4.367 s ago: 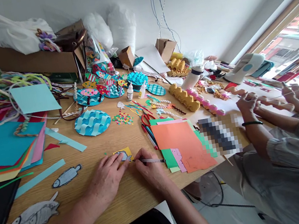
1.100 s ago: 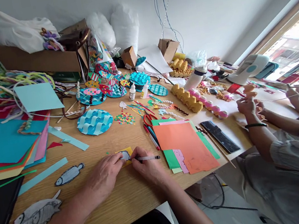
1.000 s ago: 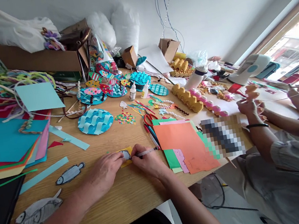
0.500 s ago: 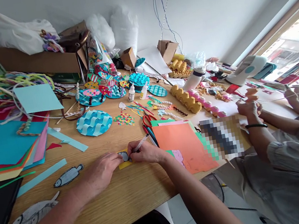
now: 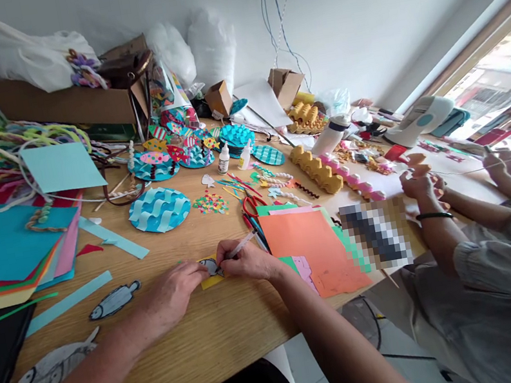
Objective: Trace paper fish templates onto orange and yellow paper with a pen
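My right hand (image 5: 246, 260) is closed around a white pen (image 5: 243, 244), its tip down at a small grey-white fish cutout (image 5: 210, 265). The cutout lies on a small piece of yellow paper (image 5: 212, 282) on the wooden table. My left hand (image 5: 177, 291) holds the left edge of that paper, fingers together and bent; its thumb is mostly hidden. To the left lies a fish-shaped cutout with dark outlines (image 5: 115, 300). Two larger fish cutouts (image 5: 53, 372) sit near my left forearm, which covers part of them.
Orange paper (image 5: 310, 241) and red-handled scissors (image 5: 252, 205) are right of my hands. Beyond are a blue wavy paper disc (image 5: 159, 209), confetti (image 5: 210, 203) and glue bottles (image 5: 224, 159). Coloured sheets (image 5: 4, 243) lie left. A co-worker's hands (image 5: 418, 184) are at the right.
The pen in my right hand has shifted very slightly over the fish cutout. My left hand stays on the paper, and the whole view has moved a little.
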Demonstrator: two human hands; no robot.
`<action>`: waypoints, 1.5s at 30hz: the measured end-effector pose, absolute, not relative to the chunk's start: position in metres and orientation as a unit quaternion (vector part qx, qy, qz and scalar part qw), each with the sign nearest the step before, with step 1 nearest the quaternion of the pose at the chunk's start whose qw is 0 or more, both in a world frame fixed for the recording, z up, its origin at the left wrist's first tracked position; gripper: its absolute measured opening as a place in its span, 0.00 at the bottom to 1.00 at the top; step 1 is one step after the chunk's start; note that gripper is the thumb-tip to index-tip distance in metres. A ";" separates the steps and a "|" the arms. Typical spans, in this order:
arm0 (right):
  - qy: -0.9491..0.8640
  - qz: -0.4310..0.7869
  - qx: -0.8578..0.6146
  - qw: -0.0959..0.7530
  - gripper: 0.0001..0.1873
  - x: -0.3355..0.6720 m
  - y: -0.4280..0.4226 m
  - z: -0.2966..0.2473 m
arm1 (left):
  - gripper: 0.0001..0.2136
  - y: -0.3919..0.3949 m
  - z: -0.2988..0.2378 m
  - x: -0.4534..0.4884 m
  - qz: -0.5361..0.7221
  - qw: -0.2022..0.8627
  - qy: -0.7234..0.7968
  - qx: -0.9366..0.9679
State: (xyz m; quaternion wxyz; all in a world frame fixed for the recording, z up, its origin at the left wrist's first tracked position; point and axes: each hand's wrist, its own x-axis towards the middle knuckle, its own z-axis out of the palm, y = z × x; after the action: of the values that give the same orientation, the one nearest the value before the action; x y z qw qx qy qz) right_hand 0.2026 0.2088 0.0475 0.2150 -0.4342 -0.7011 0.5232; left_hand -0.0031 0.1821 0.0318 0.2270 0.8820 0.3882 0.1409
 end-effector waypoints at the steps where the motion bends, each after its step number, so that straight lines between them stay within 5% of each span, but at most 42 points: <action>1: -0.701 0.519 -0.438 0.218 0.06 0.204 0.208 0.048 | 0.23 0.182 0.033 -0.003 0.139 0.227 0.391 0.881; 45: -0.734 0.483 -0.430 0.206 0.09 0.194 0.199 0.050 | 0.23 0.181 0.023 -0.004 0.154 0.249 0.390 0.873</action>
State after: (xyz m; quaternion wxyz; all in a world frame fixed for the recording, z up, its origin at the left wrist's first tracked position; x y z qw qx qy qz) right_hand 0.1945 0.1986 0.0499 0.2056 -0.4296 -0.7345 0.4834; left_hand -0.0043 0.1805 0.0233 0.2487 0.8732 0.3897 0.1542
